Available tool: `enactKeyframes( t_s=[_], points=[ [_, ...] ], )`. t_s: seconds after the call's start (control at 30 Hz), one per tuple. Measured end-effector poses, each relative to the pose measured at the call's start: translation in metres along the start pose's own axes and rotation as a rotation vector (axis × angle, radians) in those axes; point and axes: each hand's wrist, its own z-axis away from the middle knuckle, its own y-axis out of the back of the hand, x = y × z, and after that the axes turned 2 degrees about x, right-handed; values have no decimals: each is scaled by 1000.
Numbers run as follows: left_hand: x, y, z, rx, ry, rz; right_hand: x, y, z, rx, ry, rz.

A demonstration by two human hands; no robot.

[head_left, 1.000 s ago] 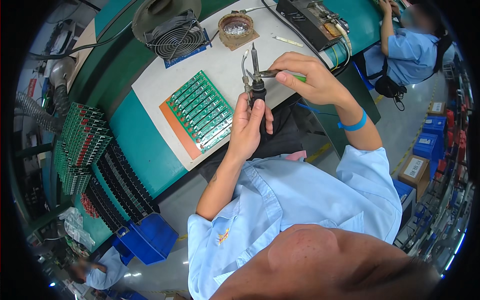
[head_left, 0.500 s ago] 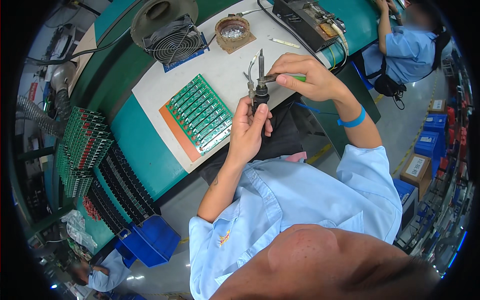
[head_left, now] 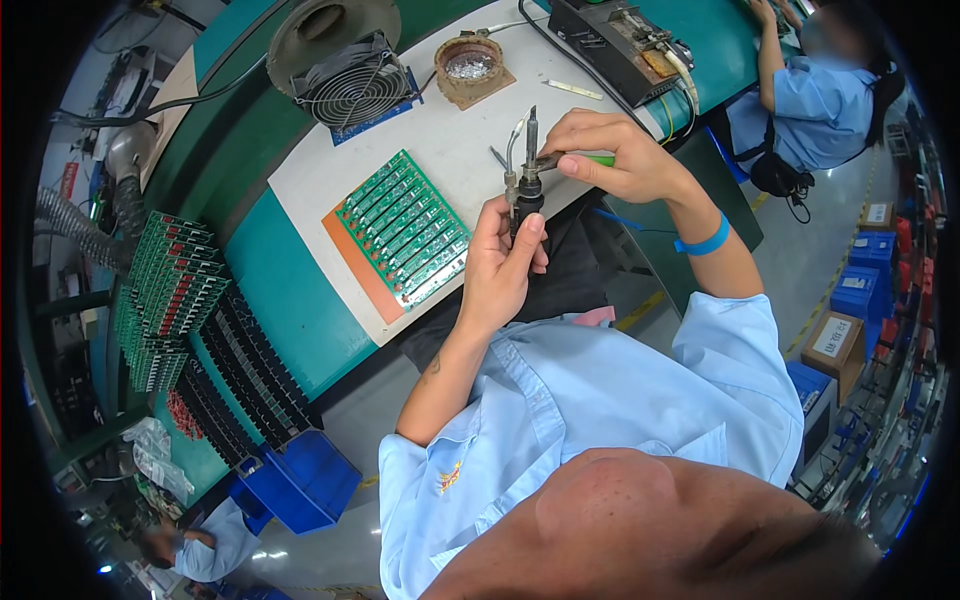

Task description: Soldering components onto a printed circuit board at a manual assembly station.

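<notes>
A soldering iron with a black grip stands nearly upright, tip pointing away from me, wrapped by the fingers of my left hand. A thin metal wire-feed tube runs along the iron's left side. Pinched in my right hand is a dark metal hand tool with a green handle; fingers hide much of it, so its exact kind is unclear. The metal end of that tool meets the iron's collar, just above the black grip. Left of my hands, a green circuit board panel lies on an orange-brown sheet.
Beyond the board are a fan, a round solder pot and a black soldering station with cables. Stacked circuit boards and a blue bin sit at left. A co-worker sits at far right.
The soldering iron and both hands appear slightly farther right, and the bench has shifted slightly in the picture too. Both grips stay the same.
</notes>
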Motion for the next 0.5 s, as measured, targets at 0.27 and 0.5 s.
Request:
enactKeyframes(
  t_s=[0.27, 0.5],
  points=[
    [0, 3, -1, -27, 31, 56, -2, 1, -1, -17, -6, 9],
    [2, 2, -3, -40, 26, 144, -1, 2, -1, -37, -38, 38]
  ],
)
